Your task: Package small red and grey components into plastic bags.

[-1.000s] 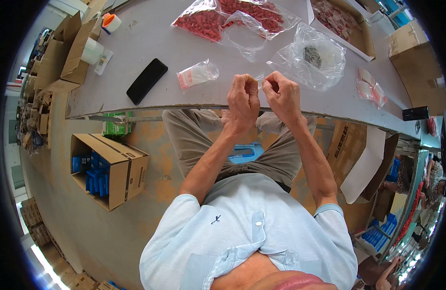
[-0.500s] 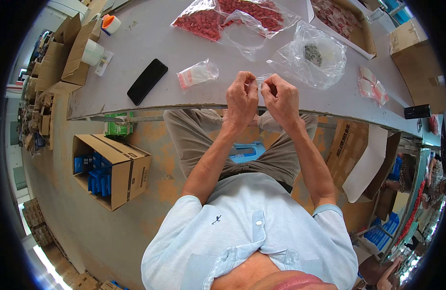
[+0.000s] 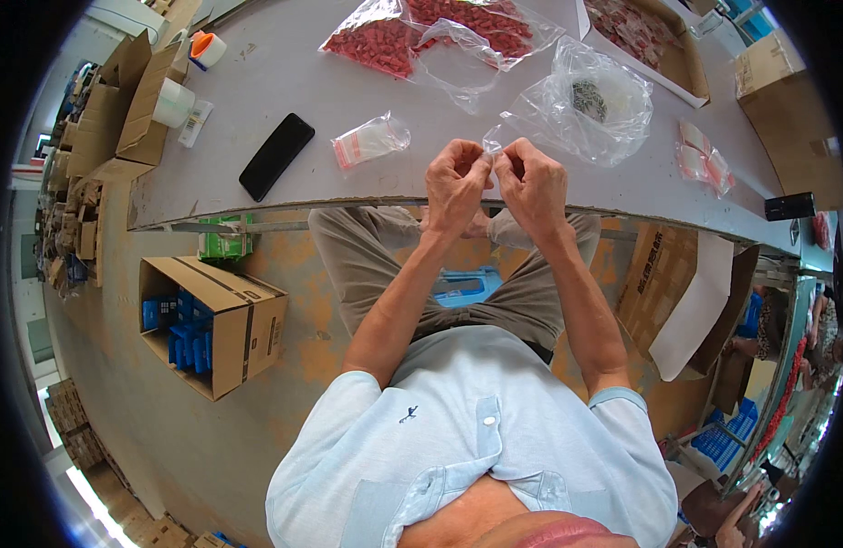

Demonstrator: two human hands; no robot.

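Head view, hands: the left hand [image 3: 455, 178] and the right hand [image 3: 532, 180] are side by side, just above the near edge of the desk [image 3: 284, 73].
Head view, what they hold: both hands pinch the top of a small clear bag [image 3: 492, 142]. The fingers of each hand are closed tight on it. The bag is up in the air between the two hands, not lying on the desk.
Head view, inside the bag: too small to tell.
Head view, close by: a big clear bag with dark little parts [image 3: 588, 99] lies just behind the hands. A little bag with a red strip [image 3: 370, 140] lies to the left, and a black phone [image 3: 275, 156] lies further left.
Head view, far side: bags of red pieces [image 3: 412, 32] lie at the back of the desk. More small bags [image 3: 697, 161] lie to the right.
Head view, on the floor: an open brown box with blue packs [image 3: 213, 322] stands under the desk, to the person's left.
What could go wrong: I think the small bag could slip, because it is thin and smooth and held only by the fingertips. It sits over the desk edge, so it might fall on the lap or the floor. If the top is not shut, small things could spill out.
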